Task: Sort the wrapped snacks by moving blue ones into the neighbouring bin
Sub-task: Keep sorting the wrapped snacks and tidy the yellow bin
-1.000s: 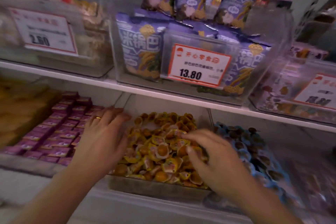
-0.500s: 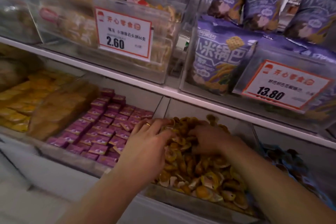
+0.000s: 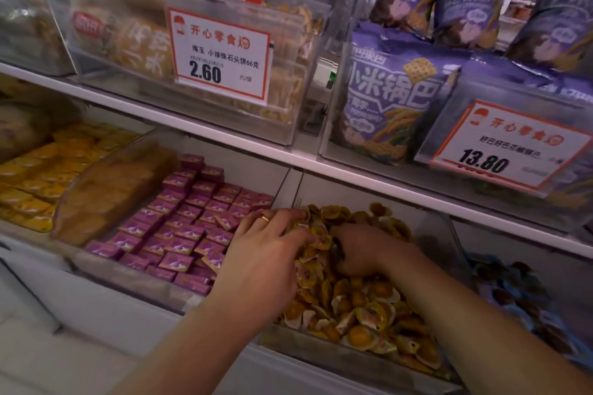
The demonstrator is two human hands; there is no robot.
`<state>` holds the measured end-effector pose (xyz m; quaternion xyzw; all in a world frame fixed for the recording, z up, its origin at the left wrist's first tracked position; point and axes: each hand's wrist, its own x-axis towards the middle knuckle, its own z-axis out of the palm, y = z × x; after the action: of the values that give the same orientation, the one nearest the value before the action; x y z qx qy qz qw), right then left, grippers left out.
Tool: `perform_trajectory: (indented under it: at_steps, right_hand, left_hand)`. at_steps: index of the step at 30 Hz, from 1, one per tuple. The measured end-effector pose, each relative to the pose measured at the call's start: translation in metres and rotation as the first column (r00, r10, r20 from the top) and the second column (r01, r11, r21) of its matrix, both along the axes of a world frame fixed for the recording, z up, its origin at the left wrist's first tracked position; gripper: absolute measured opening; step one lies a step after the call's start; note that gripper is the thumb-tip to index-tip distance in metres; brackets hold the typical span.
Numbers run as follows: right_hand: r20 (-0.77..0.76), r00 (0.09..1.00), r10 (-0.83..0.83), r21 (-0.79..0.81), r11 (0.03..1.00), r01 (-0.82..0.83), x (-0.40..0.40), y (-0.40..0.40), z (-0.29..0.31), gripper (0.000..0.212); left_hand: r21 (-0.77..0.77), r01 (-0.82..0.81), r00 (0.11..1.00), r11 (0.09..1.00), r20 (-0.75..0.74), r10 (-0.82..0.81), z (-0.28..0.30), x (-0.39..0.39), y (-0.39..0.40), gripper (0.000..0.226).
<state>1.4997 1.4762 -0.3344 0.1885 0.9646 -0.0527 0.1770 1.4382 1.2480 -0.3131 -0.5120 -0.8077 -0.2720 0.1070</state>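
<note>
In the head view both hands are sunk into the bin of orange-wrapped snacks point(image 3: 362, 308): the left hand point(image 3: 266, 253) lies spread with fingers loosely bent over the pile, while the right hand point(image 3: 365, 250) curls down into it, and whether it holds anything cannot be told. No blue snack shows among the orange ones here. The blue-wrapped snacks point(image 3: 513, 289) lie in the neighbouring bin to the right, so the sort seems well along, with buried strays perhaps left.

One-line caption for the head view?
Both hands, left hand and right hand, dig into clear bin of orange wrapped snacks.
</note>
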Motion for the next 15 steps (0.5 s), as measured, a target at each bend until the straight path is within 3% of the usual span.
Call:
perform_trajectory:
  at_steps: [2,6,8,10,12,15]
  right_hand:
    - [-0.128,0.99,0.053,0.038,0.998,-0.049,0.002,-0.005,-0.004,0.037]
    - [-0.235,0.971,0.037,-0.111,0.992,-0.064,0.005,-0.011,0.006,0.022]
    - [-0.283,0.959,-0.022,-0.165,0.986,-0.026,0.011,-0.008,0.021,0.021]
    - [-0.408,0.907,-0.109,-0.235,0.972,0.011,0.021,-0.006,0.039,0.028]
    - [-0.489,0.849,-0.199,-0.373,0.928,0.003,0.034,-0.012,0.055,0.033]
    - [-0.472,0.851,-0.232,-0.628,0.766,-0.14,0.052,-0.028,0.065,0.031]
  left_hand:
    - [0.022,-0.013,1.0,1.0,-0.002,0.013,-0.001,0.001,0.002,0.039]
    - [0.068,-0.018,0.997,0.997,-0.068,0.023,0.0,0.003,0.006,0.032]
    - [0.12,0.034,0.995,0.992,-0.099,-0.023,0.002,0.008,0.011,0.031]
    - [0.185,0.081,0.997,0.979,-0.031,-0.076,0.006,0.015,0.016,0.03]
    - [0.189,0.079,0.994,0.979,0.064,-0.093,0.009,0.021,0.02,0.036]
    - [0.058,0.09,0.996,0.994,0.006,-0.09,0.01,0.022,0.023,0.051]
